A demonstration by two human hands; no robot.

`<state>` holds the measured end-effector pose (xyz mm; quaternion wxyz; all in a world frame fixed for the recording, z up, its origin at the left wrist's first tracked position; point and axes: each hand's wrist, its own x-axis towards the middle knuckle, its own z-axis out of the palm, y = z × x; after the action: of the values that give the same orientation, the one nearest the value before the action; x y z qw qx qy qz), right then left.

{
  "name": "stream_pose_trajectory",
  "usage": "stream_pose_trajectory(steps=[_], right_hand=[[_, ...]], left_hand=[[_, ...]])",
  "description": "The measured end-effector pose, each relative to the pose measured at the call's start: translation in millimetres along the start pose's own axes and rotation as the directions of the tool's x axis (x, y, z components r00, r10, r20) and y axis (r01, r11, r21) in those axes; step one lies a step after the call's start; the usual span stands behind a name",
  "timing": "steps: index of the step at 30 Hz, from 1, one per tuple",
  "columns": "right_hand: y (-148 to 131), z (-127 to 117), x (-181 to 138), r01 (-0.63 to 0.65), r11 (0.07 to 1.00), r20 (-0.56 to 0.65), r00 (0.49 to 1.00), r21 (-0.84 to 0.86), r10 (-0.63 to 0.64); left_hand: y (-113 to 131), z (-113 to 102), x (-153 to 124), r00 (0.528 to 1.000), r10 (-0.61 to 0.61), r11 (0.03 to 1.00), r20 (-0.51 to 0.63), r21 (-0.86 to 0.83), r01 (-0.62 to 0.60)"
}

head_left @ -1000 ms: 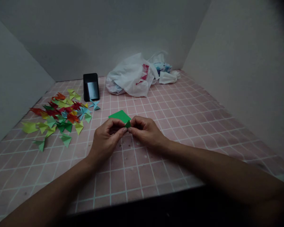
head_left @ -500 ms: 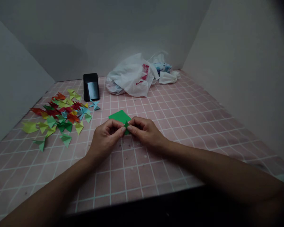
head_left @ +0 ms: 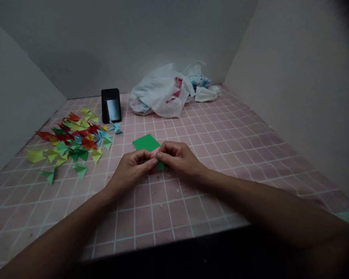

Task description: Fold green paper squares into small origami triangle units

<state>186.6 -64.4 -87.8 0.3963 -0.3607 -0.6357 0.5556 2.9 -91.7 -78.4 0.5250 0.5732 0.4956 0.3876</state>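
Between my two hands is a small folded piece of green paper (head_left: 161, 165), mostly covered by my fingers. My left hand (head_left: 136, 164) pinches it from the left with thumb and forefinger. From the other side my right hand (head_left: 178, 159) pinches it too, its fingertips touching those of the left. Just behind the hands a flat green paper square (head_left: 147, 142) lies on the table. Over to the left is a spread pile of small folded paper shapes (head_left: 80, 154) in green, yellow, red, orange and light blue.
A black phone-like device (head_left: 111, 105) leans upright behind the pile. At the back lies a crumpled white plastic bag (head_left: 163, 93) with red print, and beside it a white and blue packet (head_left: 200, 82). Pale walls enclose the pink checked tablecloth (head_left: 235, 131) on three sides.
The green paper between my fingertips has turned: its point no longer sticks up above the thumbs, and a green part shows below them. Both hands stay nearly in place.
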Motion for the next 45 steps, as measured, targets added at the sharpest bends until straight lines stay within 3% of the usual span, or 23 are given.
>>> stream_pose_trajectory(steps=[6,11,16,23,27,37,45], right_hand=[[0,1,-3,-0.039,0.998,0.020,0.999,0.053,0.038],[3,1,-1,0.012,1.000,0.018,1.000,0.001,-0.012],[5,1,1,-0.041,0.975,0.090,0.996,0.218,0.022],[9,0,4,-0.008,0.965,0.107,0.994,0.261,-0.021],[8,1,4,0.032,0.973,0.103,0.993,0.230,-0.057],[6,1,5,0.087,0.979,0.070,0.992,0.184,-0.101],[8,1,3,0.130,0.989,0.005,0.992,-0.075,-0.130]], left_hand=[[1,-1,-3,0.993,0.028,0.997,0.117,-0.068,-0.020],[0,2,-1,0.998,0.010,0.998,0.064,-0.055,-0.007],[-2,-2,3,0.999,0.010,0.971,-0.032,-0.237,-0.017],[-5,-1,5,0.988,0.002,0.942,-0.154,-0.331,-0.054],[-5,-1,4,0.990,-0.011,0.937,-0.143,-0.346,-0.040],[-5,-1,3,0.980,0.089,0.960,-0.176,-0.247,-0.131],[3,6,-1,0.980,0.099,0.984,-0.175,-0.132,-0.123]])
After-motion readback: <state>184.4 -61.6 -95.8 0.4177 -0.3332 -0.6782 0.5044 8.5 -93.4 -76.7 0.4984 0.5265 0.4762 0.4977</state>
